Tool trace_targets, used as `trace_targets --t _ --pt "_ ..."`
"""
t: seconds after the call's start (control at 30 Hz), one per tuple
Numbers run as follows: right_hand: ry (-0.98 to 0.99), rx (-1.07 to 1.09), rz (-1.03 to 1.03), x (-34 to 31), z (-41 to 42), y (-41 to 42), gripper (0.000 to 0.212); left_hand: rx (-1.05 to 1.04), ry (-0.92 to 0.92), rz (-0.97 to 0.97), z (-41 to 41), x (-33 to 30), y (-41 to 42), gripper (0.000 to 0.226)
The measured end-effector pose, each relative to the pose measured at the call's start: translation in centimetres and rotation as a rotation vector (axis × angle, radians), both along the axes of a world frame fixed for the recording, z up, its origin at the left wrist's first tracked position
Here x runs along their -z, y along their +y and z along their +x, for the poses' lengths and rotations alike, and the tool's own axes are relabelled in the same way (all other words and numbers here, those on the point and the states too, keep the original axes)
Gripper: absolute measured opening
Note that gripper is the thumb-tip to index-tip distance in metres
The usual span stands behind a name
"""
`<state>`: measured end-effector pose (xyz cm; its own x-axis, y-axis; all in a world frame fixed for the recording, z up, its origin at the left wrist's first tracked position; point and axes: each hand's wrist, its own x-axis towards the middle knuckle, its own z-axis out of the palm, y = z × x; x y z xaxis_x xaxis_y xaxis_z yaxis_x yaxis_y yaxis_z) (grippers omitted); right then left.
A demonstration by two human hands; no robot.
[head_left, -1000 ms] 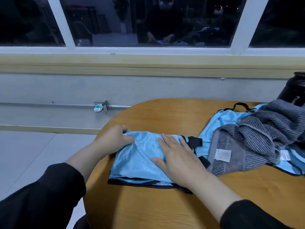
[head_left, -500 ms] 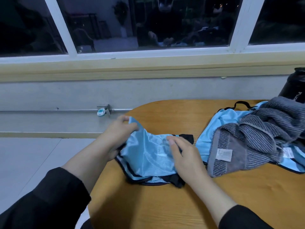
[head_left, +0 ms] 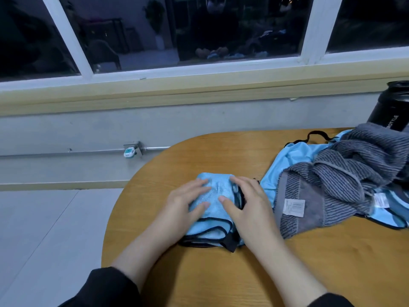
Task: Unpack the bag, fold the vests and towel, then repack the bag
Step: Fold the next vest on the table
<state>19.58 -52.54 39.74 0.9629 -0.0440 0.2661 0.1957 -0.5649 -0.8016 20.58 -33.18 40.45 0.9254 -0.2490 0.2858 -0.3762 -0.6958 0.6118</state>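
Observation:
A light blue vest with black trim (head_left: pixel 215 191) lies folded into a small bundle on the round wooden table (head_left: pixel 221 273). My left hand (head_left: pixel 186 204) lies flat on its left side and my right hand (head_left: pixel 247 202) lies flat on its right side, fingers straight, both pressing it down. To the right, a grey striped towel (head_left: pixel 345 180) is heaped over another light blue vest (head_left: pixel 296 158). No bag is in view.
A black bottle (head_left: pixel 391 107) stands at the table's far right edge. Beyond the table run a grey wall, a pipe with a small teal-and-white device (head_left: pixel 129 152), and a dark window. Pale floor lies to the left.
The vest was lifted and folded over from left to right into a narrower bundle, and both hands now press flat on it. The towel heap has not moved.

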Motion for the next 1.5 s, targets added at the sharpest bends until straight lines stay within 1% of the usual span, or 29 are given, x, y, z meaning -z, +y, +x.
trace_targets --t 0.07,0.1,0.17,0.2,0.23,0.3,0.33,0.37,0.4,0.43,0.47,0.5,0.57,0.6,0.63,0.67,0.73,0.77,0.87,0.93,0.97,1.0,1.07,1.1,1.13,1.2,1.33,1.4,1.5 --pt "0.017 -0.022 -0.2 -0.3 0.1 0.1 0.064 0.055 0.062 0.221 -0.3 1.3 -0.3 0.064" --pt "0.074 -0.053 -0.301 -0.4 0.2 0.1 0.067 0.053 0.079 0.324 -0.4 1.4 -0.5 0.071" --pt "0.185 -0.089 -0.462 -0.2 0.3 -0.2 0.067 0.047 0.096 0.435 -0.5 1.1 -0.8 0.074" --pt "0.214 -0.091 -0.493 -0.2 0.3 -0.3 0.066 0.041 0.101 0.416 -0.5 1.0 -0.9 0.074" --pt "0.226 -0.088 -0.495 -0.3 0.3 -0.3 0.065 -0.004 0.135 0.343 -0.6 0.6 -1.0 0.072" --pt "0.23 -0.093 -0.482 -0.5 0.4 -0.2 0.065 -0.254 0.242 0.071 -0.3 -0.2 -1.0 0.063" --pt "0.232 -0.099 -0.488 -0.5 0.5 -0.2 0.066 -0.375 0.295 0.017 -0.2 -0.3 -1.0 0.06" --pt "0.23 -0.101 -0.503 -0.3 0.5 -0.1 0.067 -0.416 0.322 0.069 -0.2 -0.5 -1.3 0.059" --pt "0.22 -0.105 -0.529 -0.1 0.6 -0.1 0.067 -0.398 0.333 0.089 -0.2 -0.5 -1.8 0.058" --pt "0.206 -0.112 -0.552 0.1 0.6 -0.1 0.068 -0.345 0.333 0.022 -0.4 -0.5 -2.4 0.055" --pt "0.202 -0.122 -0.565 0.3 0.7 -0.2 0.069 -0.308 0.36 -0.159 -0.6 -0.7 -3.1 0.05" --pt "0.209 -0.136 -0.563 0.4 0.7 -0.3 0.069 -0.287 0.416 -0.391 -1.0 -1.1 -3.8 0.047" --pt "0.216 -0.162 -0.545 0.4 0.6 -0.5 0.07 -0.302 0.571 -0.809 -1.6 -1.9 -4.5 0.045" --pt "0.202 -0.169 -0.538 0.4 0.5 -0.6 0.07 -0.312 0.661 -0.94 -1.8 -2.3 -4.6 0.037" --pt "0.178 -0.174 -0.53 0.3 0.3 -0.6 0.069 -0.298 0.739 -1.001 -1.9 -2.6 -4.6 0.028" --pt "0.161 -0.182 -0.518 0.2 0.1 -0.7 0.069 -0.281 0.785 -1.001 -2.1 -3.0 -4.4 0.026" --pt "0.139 -0.201 -0.433 -0.1 -0.2 -0.6 0.071 -0.246 0.807 -1.0 -2.3 -3.8 -4.0 0.023" --pt "0.126 -0.202 -0.341 -0.5 -0.4 -0.5 0.073 -0.228 0.804 -1.011 -2.5 -4.2 -3.9 0.022" --pt "0.138 -0.151 0.064 -2.7 -1.3 -0.5 0.092 -0.16 0.785 -1.111 -3.4 -5.9 -3.6 0.023" --pt "0.272 -0.108 0.321 -5.0 -2.4 -0.6 0.107 -0.121 0.747 -1.153 -4.1 -6.9 -3.4 0.025" --pt "0.352 -0.121 0.456 -5.9 -3.0 -0.8 0.107 -0.108 0.729 -1.174 -4.5 -7.4 -3.4 0.026" --pt "0.419 -0.158 0.599 -6.6 -3.5 -1.0 0.1 -0.102 0.714 -1.189 -5.0 -8.1 -3.5 0.027" --pt "0.575 -0.227 0.905 -7.8 -4.6 -1.8 0.069 -0.089 0.694 -1.198 -6.0 -9.4 -3.9 0.028" --pt "0.654 -0.253 1.031 -8.4 -5.1 -2.3 0.056 -0.083 0.685 -1.189 -6.4 -9.9 -4.3 0.029" --pt "0.713 -0.27 1.103 -8.9 -5.7 -2.8 0.047 -0.079 0.671 -1.164 -6.8 -10.3 -4.7 0.029" --pt "0.74 -0.299 1.121 -10.0 -7.0 -3.9 0.039 -0.073 0.625 -1.065 -7.6 -11.1 -5.9 0.028" --pt "0.611 -0.252 1.041 -10.7 -9.4 -7.0 0.029 -0.017 0.544 -0.9 -8.9 -12.4 -9.6 0.024" --pt "0.529 -0.186 1.006 -10.9 -10.3 -9.5 0.028 0.0 0.509 -0.864 -9.3 -13.1 -12.2 0.024" --pt "0.412 -0.129 0.997 -11.9 -11.9 -13.8 0.025 0.05 0.513 -0.845 -9.6 -14.1 -16.6 0.027"
